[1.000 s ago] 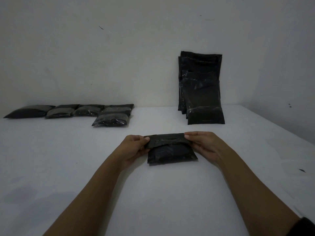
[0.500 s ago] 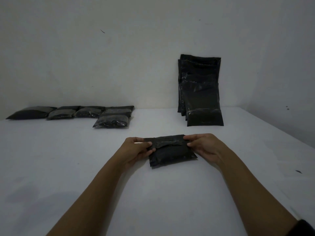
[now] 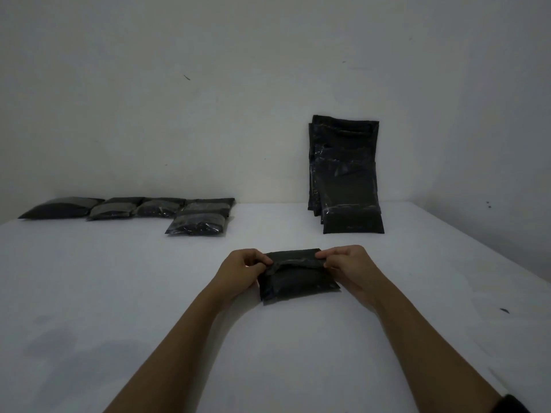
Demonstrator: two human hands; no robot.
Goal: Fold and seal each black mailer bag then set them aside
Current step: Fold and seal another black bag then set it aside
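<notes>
A black mailer bag (image 3: pixel 298 281) lies on the white table (image 3: pixel 149 293) in front of me, its top flap folded down over the body. My left hand (image 3: pixel 241 271) pinches the flap's left end with fingers curled. My right hand (image 3: pixel 347 268) pinches the flap's right end the same way. Several folded black bags (image 3: pixel 196 223) lie in a row at the back left. A stack of unfolded black mailer bags (image 3: pixel 347 180) leans upright against the wall at the back right.
The white wall (image 3: pixel 208 99) runs close behind the table. The table's right edge (image 3: pixel 507 257) slants away at the right. A small dark speck (image 3: pixel 504 310) lies near that edge.
The flap has come further down over the bag's body. Both hands have shifted slightly along the flap's ends, still pinching it.
</notes>
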